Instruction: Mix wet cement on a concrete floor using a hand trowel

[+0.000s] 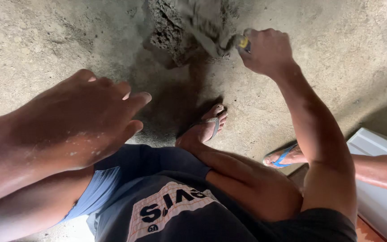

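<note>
The right hand [267, 49] grips a trowel [211, 27] (blurred) over a wet mortar pile [169, 33] on the floor [45, 40]; the left hand [86, 121] hovers empty, fingers [135, 98] loosely spread.

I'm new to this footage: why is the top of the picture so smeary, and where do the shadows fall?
Head view: the trowel in the right hand is motion-blurred over the wet mortar; the left hand, close to the lens, looks oversized and soft; a dark shadow lies on the concrete floor by the sandalled foot; light is dim and even.

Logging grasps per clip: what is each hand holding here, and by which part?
Right hand grips a blurred grey trowel by its yellow-tipped handle; left hand holds nothing.
</note>
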